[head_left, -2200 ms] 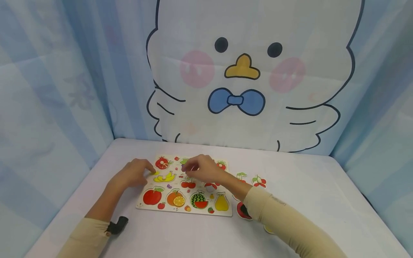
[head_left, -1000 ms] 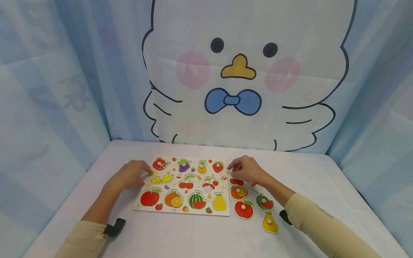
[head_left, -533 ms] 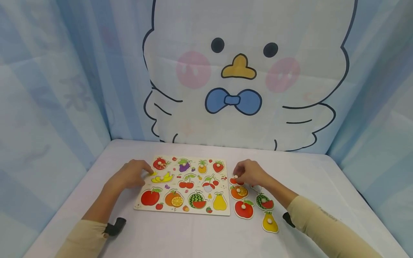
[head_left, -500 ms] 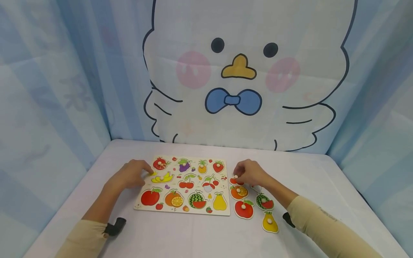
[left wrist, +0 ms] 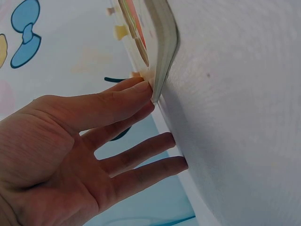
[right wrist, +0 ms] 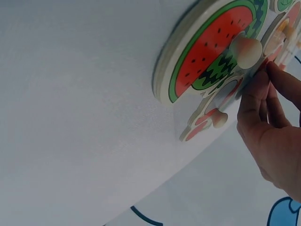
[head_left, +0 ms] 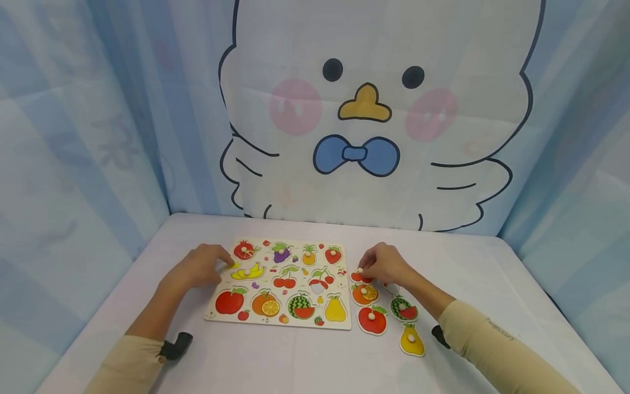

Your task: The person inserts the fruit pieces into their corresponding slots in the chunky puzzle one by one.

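Note:
A flat fruit puzzle board point(head_left: 295, 323) lies on the table. Knobbed pieces fill its top row and the banana slot. The left hand point(head_left: 203, 265) touches the board's left edge with thumb and index finger, its other fingers extended, as the left wrist view point(left wrist: 70, 141) shows. To the right of the board, the right hand point(head_left: 385, 264) pinches a red cherry puzzle piece point(head_left: 355, 277) at its knob, with the piece partly hidden by the fingers. In the right wrist view, the right hand point(right wrist: 275, 127) has its fingertips close together beyond the watermelon piece point(right wrist: 211, 52).
Near the right hand lie loose knobbed pieces: an orange point(head_left: 364, 294), an apple point(head_left: 371, 320) and a pear point(head_left: 412, 340). A red-and-white piece point(head_left: 392, 287) is partly covered by the right hand. A printed curtain point(head_left: 295, 186) hangs behind the table.
The right hand has moved from over the board to the loose pieces at the right, then lowered onto the cherry piece. The left hand has stayed at the board's edge.

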The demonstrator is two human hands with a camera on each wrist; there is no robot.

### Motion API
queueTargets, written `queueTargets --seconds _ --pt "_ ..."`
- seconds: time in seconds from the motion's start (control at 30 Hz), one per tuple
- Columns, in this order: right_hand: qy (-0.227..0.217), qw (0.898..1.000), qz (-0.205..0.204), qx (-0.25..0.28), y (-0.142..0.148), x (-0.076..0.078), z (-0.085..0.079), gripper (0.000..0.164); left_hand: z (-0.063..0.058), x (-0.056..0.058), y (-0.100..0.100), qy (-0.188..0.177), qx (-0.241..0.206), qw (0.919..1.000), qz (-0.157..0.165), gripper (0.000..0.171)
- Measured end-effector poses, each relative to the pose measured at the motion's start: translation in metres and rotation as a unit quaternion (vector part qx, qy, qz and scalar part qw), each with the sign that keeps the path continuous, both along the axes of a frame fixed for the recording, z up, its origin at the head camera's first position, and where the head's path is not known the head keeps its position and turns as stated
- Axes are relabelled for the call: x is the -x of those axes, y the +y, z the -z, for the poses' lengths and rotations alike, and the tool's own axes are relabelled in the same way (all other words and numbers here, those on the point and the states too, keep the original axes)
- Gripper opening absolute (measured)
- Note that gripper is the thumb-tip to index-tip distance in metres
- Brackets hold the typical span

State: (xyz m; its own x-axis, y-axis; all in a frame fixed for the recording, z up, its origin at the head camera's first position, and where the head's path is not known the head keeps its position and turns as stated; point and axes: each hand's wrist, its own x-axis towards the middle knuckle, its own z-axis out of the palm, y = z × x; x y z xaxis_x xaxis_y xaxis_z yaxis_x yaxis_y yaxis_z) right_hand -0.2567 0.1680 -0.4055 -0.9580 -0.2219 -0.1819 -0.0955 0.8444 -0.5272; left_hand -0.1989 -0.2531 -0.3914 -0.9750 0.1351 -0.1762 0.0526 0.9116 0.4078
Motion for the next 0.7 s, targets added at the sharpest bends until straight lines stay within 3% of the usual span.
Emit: queueTargets --seconds 0.7 --pt "0.0 1.0 0.009 0.0 -0.0005 -0.0007 -0.0048 0.007 0.0052 0.002 -0.0016 0.0 0.0 1.0 -0.003 0.042"
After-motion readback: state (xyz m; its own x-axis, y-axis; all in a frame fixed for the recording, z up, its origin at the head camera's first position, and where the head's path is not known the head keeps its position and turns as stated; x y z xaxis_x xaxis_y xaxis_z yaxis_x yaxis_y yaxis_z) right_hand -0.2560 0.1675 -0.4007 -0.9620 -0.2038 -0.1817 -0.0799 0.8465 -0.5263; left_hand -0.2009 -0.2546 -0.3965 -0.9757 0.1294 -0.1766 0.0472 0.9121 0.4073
